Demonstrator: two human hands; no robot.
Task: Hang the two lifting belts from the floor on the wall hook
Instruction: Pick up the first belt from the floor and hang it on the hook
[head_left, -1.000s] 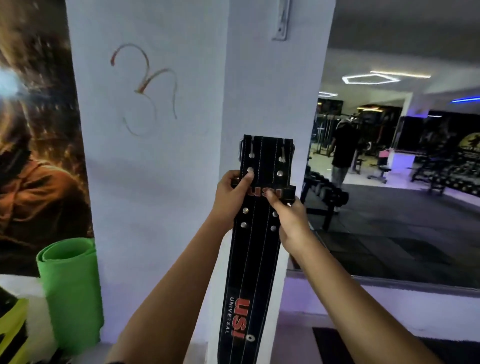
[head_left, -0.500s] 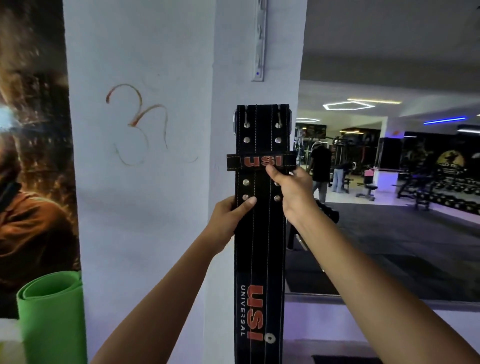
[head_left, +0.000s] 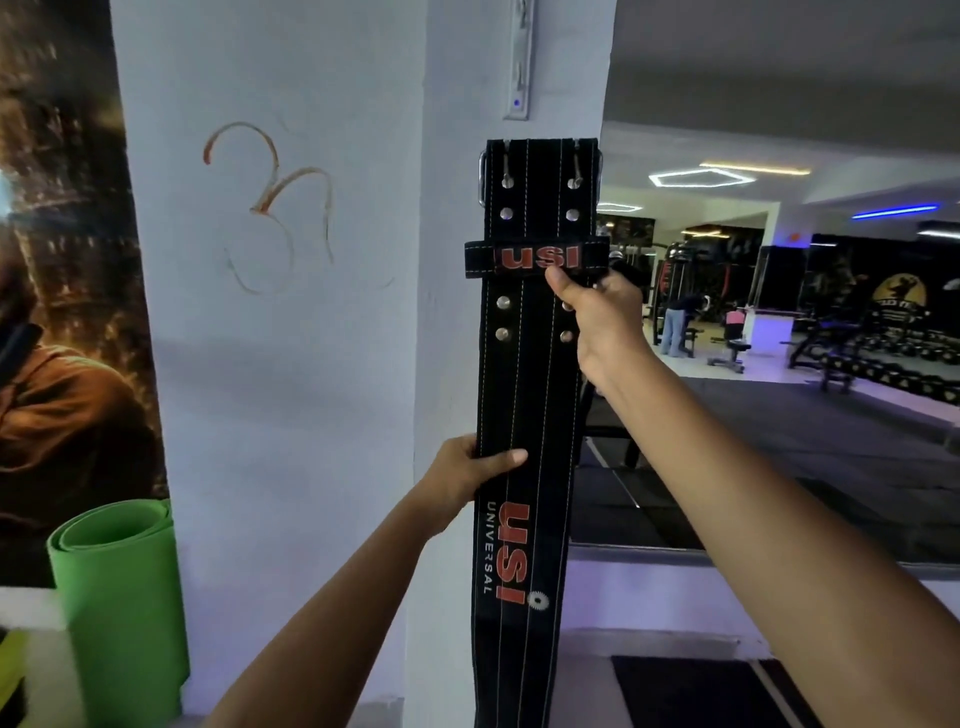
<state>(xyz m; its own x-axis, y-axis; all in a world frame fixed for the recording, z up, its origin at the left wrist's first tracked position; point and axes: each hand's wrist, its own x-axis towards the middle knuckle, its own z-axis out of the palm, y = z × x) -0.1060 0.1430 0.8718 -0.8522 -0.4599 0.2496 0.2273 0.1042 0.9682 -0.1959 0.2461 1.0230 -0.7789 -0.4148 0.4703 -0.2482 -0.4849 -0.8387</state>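
A black lifting belt (head_left: 530, 395) with red "USI" lettering hangs upright in front of the white pillar, its metal buckle end at the top. My right hand (head_left: 597, 317) grips its right edge just under the keeper loop. My left hand (head_left: 462, 478) pinches the left edge lower down, thumb across the front. A white hook rail (head_left: 519, 57) is fixed to the pillar a little above the buckle; the belt's top sits below it, apart from it. Only one belt is in view.
A rolled green mat (head_left: 119, 603) stands at the lower left beside a large wall poster (head_left: 62, 322). To the right a large mirror (head_left: 779, 441) shows the gym floor, benches, dumbbell racks and a person (head_left: 675, 327) far off.
Both hands have raised the belt toward the hook rail. My left hand has slid down the belt from the rivets to just above the lettering, while my right hand stays under the loop.
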